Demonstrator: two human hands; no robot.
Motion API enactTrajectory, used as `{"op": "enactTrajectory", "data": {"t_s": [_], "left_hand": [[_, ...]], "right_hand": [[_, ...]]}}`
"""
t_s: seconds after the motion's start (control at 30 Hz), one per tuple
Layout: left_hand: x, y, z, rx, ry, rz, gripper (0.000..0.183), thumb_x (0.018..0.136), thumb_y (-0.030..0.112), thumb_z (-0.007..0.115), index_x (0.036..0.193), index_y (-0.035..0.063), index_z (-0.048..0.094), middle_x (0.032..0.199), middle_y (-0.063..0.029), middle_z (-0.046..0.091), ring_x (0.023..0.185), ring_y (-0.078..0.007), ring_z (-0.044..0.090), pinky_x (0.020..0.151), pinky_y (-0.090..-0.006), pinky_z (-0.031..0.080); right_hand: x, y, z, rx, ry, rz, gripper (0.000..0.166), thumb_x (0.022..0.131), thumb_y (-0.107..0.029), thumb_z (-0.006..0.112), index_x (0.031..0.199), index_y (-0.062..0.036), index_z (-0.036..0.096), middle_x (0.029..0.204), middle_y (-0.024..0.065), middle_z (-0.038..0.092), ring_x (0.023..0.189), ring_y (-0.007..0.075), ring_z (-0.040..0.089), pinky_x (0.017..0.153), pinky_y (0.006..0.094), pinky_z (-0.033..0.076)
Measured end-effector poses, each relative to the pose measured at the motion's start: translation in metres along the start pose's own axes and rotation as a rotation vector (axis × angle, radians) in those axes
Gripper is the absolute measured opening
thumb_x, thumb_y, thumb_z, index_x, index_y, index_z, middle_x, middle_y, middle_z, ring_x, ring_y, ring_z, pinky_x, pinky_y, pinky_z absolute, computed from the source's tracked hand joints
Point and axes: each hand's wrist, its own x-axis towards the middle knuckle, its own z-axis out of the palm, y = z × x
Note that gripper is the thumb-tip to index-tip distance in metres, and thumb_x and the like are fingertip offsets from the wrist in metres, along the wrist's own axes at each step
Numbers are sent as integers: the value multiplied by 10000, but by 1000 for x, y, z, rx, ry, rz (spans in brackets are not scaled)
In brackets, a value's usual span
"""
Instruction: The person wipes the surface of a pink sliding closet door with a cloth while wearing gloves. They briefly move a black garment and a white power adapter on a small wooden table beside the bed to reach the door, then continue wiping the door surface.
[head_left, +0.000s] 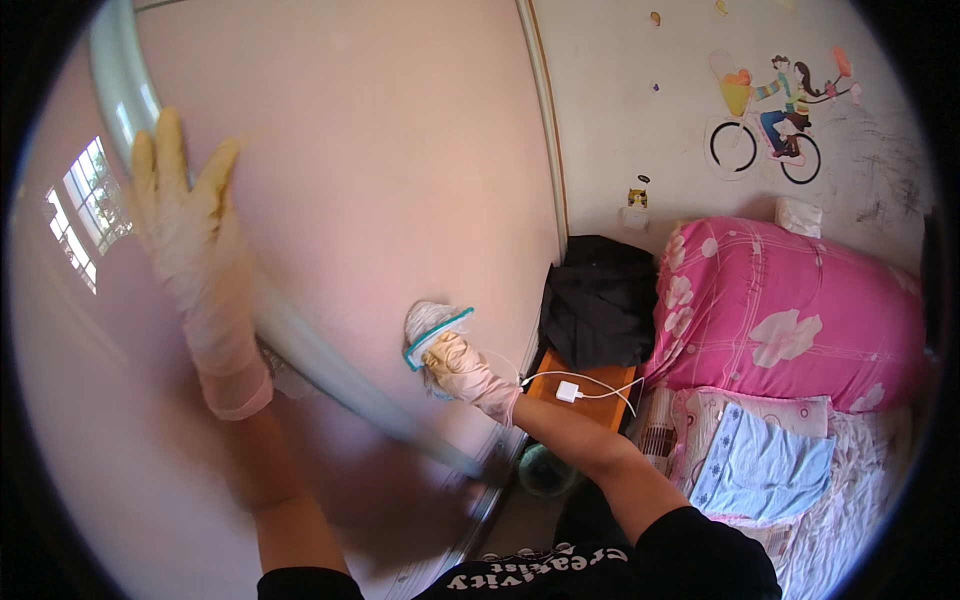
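My left hand (191, 247), in a pale yellow rubber glove, has its fingers spread against the edge of a curved, pale green trim strip (337, 375) on a glossy sliding wardrobe door. My right hand (465, 371), gloved alike, grips a grey-white cleaning cloth with a teal edge (431, 322) and presses it to the pinkish door panel (360, 187). The palm side of my right hand is hidden. Part of the strip lies behind my left hand. A window is reflected in the glossy door at the left.
To the right stand an orange-brown bedside table (592, 405) with a white charger (568, 391) and cable, and a black cloth bundle (596, 307). Beyond lie a pink flowered bedding bundle (787, 322) and a blue towel (765, 465) on the bed. A greenish round bin (547, 470) is below.
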Motion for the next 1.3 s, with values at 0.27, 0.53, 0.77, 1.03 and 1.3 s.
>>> {"op": "enactTrajectory", "data": {"t_s": [0.27,0.53,0.77,1.03,1.3], "left_hand": [[6,14,-33,20,-155,-99,278,862,-91,660,1118,9,708,1475,-192,508,1384,-408,421,1102,-425,395],[1,25,-51,-25,-342,-346,255,889,-79,639,1119,8,708,1496,-189,490,1440,-383,379,1173,-433,335],[9,16,-57,44,-392,-249,258,764,-37,662,1014,21,691,1371,-239,559,1236,-434,500,1069,-662,323],[5,10,-51,55,-422,-177,285,826,73,608,1105,93,662,1311,-213,581,1181,-395,530,1025,-710,324],[26,7,-36,-17,-385,-116,266,851,92,603,1109,113,664,1323,-186,580,1172,-395,522,1006,-708,320]], "right_hand": [[45,-29,-72,370,-291,-67,247,840,45,554,1051,-65,620,906,62,629,696,186,568,634,337,509],[142,-7,-96,384,-339,83,293,718,27,614,996,-66,629,984,150,622,920,387,605,767,447,504],[290,-51,-138,-496,-137,-436,300,767,5,604,1060,-59,616,1059,161,629,1007,368,604,863,434,490],[413,-158,-146,152,-108,-270,367,873,-75,562,1236,-62,616,1353,170,570,1309,304,496,1103,376,404],[439,-319,-150,168,-154,-571,191,878,-121,603,1033,-14,639,1089,194,626,1104,398,556,937,491,440]]}}
